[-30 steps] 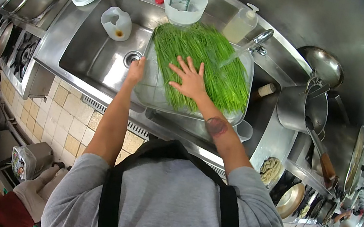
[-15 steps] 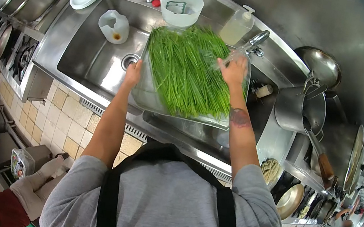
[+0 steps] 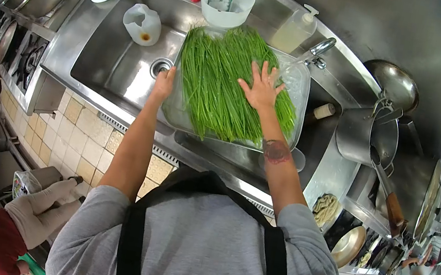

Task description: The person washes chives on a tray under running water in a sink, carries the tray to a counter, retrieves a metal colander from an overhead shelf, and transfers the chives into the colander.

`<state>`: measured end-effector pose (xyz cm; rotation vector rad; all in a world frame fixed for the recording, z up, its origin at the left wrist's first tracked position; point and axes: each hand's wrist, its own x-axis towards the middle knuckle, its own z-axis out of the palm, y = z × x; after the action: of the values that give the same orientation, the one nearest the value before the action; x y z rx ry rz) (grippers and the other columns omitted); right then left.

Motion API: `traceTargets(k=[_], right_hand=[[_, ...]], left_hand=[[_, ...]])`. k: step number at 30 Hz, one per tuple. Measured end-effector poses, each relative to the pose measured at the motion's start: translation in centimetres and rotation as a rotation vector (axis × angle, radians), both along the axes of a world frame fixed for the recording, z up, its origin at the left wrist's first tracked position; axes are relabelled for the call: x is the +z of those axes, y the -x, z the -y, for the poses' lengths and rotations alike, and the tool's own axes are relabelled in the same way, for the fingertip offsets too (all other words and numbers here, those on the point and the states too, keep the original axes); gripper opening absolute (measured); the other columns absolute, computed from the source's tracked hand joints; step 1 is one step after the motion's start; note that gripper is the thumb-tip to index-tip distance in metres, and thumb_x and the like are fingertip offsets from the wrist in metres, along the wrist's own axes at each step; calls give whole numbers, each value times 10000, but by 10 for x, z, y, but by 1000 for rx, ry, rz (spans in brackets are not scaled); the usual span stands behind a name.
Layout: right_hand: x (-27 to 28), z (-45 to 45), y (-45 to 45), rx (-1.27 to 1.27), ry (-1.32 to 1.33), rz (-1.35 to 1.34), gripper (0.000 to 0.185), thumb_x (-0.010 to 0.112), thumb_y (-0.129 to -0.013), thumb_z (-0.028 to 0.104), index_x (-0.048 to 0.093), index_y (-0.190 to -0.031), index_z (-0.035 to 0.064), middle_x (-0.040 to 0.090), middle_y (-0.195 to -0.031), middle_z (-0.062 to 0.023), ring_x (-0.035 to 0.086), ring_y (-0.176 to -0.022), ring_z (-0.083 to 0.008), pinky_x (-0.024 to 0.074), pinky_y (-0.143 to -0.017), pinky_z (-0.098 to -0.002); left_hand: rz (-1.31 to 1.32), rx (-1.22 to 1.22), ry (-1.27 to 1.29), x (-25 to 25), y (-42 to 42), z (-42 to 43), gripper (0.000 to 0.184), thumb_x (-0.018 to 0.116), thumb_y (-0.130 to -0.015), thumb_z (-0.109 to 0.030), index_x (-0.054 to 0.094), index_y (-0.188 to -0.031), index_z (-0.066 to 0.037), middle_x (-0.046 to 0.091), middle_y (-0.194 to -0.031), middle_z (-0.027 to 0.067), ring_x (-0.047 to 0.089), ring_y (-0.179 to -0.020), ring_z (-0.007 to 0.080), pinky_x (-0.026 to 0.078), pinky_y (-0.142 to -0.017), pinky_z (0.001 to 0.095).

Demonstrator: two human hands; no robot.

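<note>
Greens (image 3: 215, 101) in long strands fill most of a clear tray (image 3: 176, 110) over the right sink (image 3: 312, 144), and water runs into its right side from the tap (image 3: 322, 47). Left hand (image 3: 164, 82) grips the tray's left rim; right hand (image 3: 262, 89) is spread over the greens, clutching nothing. A stained jug (image 3: 138, 22) sits in the left sink (image 3: 106, 69). Behind the tray, a pump bottle (image 3: 294, 32) holds pale liquid, beside a white tub (image 3: 223, 17).

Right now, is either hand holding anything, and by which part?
The left hand holds the clear tray by its left rim. The right hand is spread over the greens, gripping nothing.
</note>
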<state>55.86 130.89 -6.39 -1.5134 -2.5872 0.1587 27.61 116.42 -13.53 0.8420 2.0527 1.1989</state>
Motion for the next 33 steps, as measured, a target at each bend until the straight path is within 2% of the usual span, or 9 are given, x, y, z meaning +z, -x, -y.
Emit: traceTargets(k=[7,10,14,17,21,25,26,29,33], right_hand=[[21,-8,1,-28,118,147,701,410,-828,630,264,-1409,265,126,-1502,-60,98,-1373,-334,65,-979,-721],[26,16,13,74,-74,-82,673,397,-851,600,266,-1410,247,149,-1499,-45,114,-1375,-307,66,-997,-704],[6,59,15,563,22,4,661,384,-857,598,265,-1409,254,174,-1494,-21,145,-1375,-265,35,-1027,-671],[5,41,9,535,-4,25,662,403,-852,594,266,-1408,262,180,-1492,-16,149,-1373,-270,30,-1033,-662],[-1,45,14,410,-28,-30,664,427,-824,620,264,-1400,334,195,-1488,-17,159,-1371,-270,41,-1015,-686],[5,35,2,586,-9,16,671,444,-828,602,278,-1401,295,180,-1492,-7,164,-1369,-268,53,-1006,-700],[6,32,1,543,-9,-5,641,460,-851,542,281,-1403,268,181,-1491,-5,160,-1371,-265,61,-1004,-704],[4,44,13,407,-19,-6,600,468,-865,486,297,-1395,264,198,-1487,-9,177,-1366,-267,67,-1003,-703],[30,91,44,526,-51,-93,608,477,-862,467,299,-1396,238,225,-1478,-20,192,-1362,-250,88,-1006,-692]], left_hand=[[-66,-9,-37,-11,4,-2,543,409,-938,-394,544,-763,102,480,-594,155,443,-601,189,397,-609,381],[-33,-14,-48,-17,5,-2,550,413,-935,-397,527,-741,105,462,-580,158,437,-594,194,394,-605,391],[41,-11,-61,-27,9,-3,554,416,-933,-401,529,-758,113,469,-588,157,446,-608,202,399,-626,395],[-21,-30,-36,-8,5,0,551,420,-932,-404,534,-759,107,479,-604,152,448,-619,191,401,-633,386],[-30,-15,-30,-4,4,0,549,419,-931,-407,530,-747,98,482,-610,146,445,-621,186,401,-633,383],[33,-19,32,-12,6,-1,539,418,-931,-398,533,-745,94,487,-608,149,442,-617,192,399,-631,384],[58,-26,60,-12,9,-1,536,419,-932,-395,533,-745,94,487,-607,149,441,-616,192,398,-630,384],[-17,-56,13,-17,11,-1,519,421,-934,-377,539,-751,95,488,-601,135,432,-611,181,393,-616,376],[36,-25,-7,-5,3,-1,506,423,-936,-363,544,-767,98,494,-606,133,433,-608,182,391,-610,370]])
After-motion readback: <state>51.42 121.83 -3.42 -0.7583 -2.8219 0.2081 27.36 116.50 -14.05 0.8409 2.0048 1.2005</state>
